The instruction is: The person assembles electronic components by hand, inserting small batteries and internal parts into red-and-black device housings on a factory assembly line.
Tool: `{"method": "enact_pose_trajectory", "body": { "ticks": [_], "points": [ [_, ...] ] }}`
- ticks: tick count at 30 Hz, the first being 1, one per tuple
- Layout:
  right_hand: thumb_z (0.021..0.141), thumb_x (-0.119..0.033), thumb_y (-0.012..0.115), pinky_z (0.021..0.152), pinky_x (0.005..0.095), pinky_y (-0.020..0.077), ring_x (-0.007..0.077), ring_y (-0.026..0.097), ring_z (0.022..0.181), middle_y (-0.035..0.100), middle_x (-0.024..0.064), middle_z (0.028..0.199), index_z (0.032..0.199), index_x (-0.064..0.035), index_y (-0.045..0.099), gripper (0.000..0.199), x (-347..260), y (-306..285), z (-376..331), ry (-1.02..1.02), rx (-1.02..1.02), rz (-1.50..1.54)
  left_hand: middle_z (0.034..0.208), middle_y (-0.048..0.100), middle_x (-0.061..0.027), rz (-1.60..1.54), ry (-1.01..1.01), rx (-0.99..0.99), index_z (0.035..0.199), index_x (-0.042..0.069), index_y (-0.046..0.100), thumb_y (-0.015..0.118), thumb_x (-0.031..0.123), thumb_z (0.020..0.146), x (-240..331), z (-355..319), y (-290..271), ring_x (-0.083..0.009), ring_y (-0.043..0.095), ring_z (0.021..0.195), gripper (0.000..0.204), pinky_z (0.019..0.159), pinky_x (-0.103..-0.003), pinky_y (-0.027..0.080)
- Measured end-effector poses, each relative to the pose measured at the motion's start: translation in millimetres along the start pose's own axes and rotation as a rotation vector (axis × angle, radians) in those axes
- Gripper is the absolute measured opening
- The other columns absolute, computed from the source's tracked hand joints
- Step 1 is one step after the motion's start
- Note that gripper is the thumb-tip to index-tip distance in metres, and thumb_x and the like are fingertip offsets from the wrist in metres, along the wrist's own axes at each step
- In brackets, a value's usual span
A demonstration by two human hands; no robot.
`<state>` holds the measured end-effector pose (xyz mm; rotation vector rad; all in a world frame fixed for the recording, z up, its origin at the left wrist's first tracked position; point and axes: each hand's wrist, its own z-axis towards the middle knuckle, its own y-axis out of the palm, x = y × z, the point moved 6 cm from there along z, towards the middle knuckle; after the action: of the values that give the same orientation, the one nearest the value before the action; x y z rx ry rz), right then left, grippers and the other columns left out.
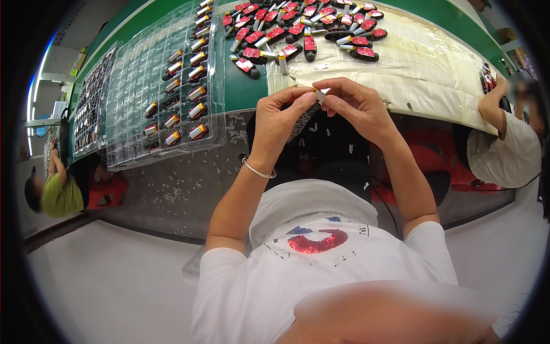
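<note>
Just past the near edge of the table, both my hands meet at a small silver battery [320,96] with a yellow end. The thumb and fingers of my left hand [281,114] pinch it from one side. On the other side my right hand [361,112] grips it, also with thumb and fingers. My fingers partly hide the battery. Beyond my hands lies a heap of black housings [298,28] with red tops, several with silver batteries attached. To the left, a clear compartment tray [132,109] holds several such assemblies, mainly in its right-hand columns.
A pale, tape-covered board [424,74] covers the green table [238,92] at the right. Another filled tray [94,97] stands farther left. One co-worker [498,143] sits at right, another [60,189] at far left. White scraps [177,189] litter the floor.
</note>
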<state>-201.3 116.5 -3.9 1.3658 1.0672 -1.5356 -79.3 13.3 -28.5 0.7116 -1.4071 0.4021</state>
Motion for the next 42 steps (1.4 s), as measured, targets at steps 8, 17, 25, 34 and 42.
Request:
{"method": "enact_pose_trajectory", "body": {
  "ticks": [8, 17, 25, 34, 42],
  "points": [
    [0.095, -0.009, 0.055, 0.075, 0.0222, 0.0503, 0.0078, 0.061, 0.082, 0.066, 0.0044, 0.092, 0.117, 0.0023, 0.064, 0.026, 8.2, -1.5, 1.6, -0.032, 0.001, 0.13, 0.088, 0.07, -0.0041, 0.015, -0.104, -0.042, 0.102, -0.003, 0.071, 0.069, 0.013, 0.089, -6.4, -4.5, -2.8, -0.0062, 0.061, 0.078, 0.02, 0.074, -0.019, 0.047],
    [0.093, -0.005, 0.054, 0.08, 0.0244, 0.055, 0.0131, 0.068, 0.087, 0.069, 0.0114, 0.097, 0.118, 0.0052, 0.062, 0.028, 16.8, 2.1, 0.0, 0.107, 0.015, 0.339, 0.082, 0.069, -0.0015, 0.001, -0.079, 0.003, 0.095, -0.003, 0.073, 0.069, 0.016, 0.089, 4.1, -6.8, 0.3, -0.0034, 0.059, 0.074, 0.021, 0.069, -0.017, 0.046],
    [0.09, -0.005, 0.06, 0.08, 0.0245, 0.0581, 0.0155, 0.07, 0.083, 0.07, 0.0158, 0.098, 0.113, 0.0059, 0.065, 0.026, 27.8, -0.4, 1.8, 0.235, 0.013, 0.608, 0.08, 0.068, 0.0005, 0.127, 0.005, 0.024, 0.095, -0.002, 0.073, 0.071, 0.016, 0.088, 10.6, -4.3, 0.4, -0.0024, 0.057, 0.072, 0.02, 0.065, -0.016, 0.044],
    [0.088, -0.008, 0.065, 0.07, 0.0263, 0.053, 0.0124, 0.066, 0.08, 0.07, 0.0055, 0.091, 0.1, -0.0043, 0.071, 0.014, -22.0, -0.2, -2.3, -0.472, 0.182, -0.502, 0.076, 0.068, -0.0008, 0.182, -0.061, -0.008, 0.093, -0.004, 0.073, 0.07, 0.018, 0.088, 3.7, 8.1, -8.9, -0.0031, 0.057, 0.07, 0.022, 0.062, -0.017, 0.044],
    [0.089, -0.009, 0.065, 0.072, 0.0247, 0.0508, 0.0129, 0.065, 0.077, 0.067, 0.004, 0.09, 0.093, -0.0024, 0.067, 0.009, -0.6, -14.9, 7.6, -0.186, 0.219, 0.011, 0.08, 0.072, -0.0026, 0.177, -0.181, -0.207, 0.096, 0.004, 0.074, 0.067, 0.024, 0.09, 5.0, -1.4, 2.0, -0.0044, 0.06, 0.064, 0.022, 0.056, -0.016, 0.038]
  ]
}}
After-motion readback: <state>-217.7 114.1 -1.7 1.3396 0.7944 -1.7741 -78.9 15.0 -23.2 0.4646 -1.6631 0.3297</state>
